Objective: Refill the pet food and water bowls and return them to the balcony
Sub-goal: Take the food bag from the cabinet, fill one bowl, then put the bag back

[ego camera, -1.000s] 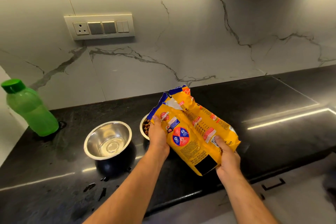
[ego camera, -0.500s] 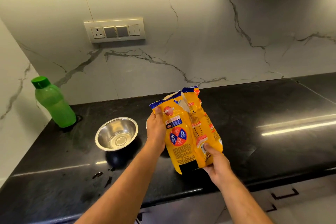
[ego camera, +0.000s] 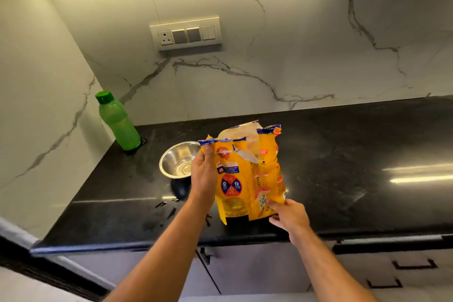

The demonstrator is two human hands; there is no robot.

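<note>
Food bag (ego camera: 247, 179): upright, torn open (yellow).
Left hand (ego camera: 204, 174): gripped its top corner.
Right hand (ego camera: 288, 216): pinched its bottom.
Steel bowl (ego camera: 177, 163): near counter's (ego camera: 343, 154) left edge.

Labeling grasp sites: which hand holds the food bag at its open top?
The left hand pinches the torn top corner of the yellow food bag. The right hand grips the bag's bottom corner instead.
</note>
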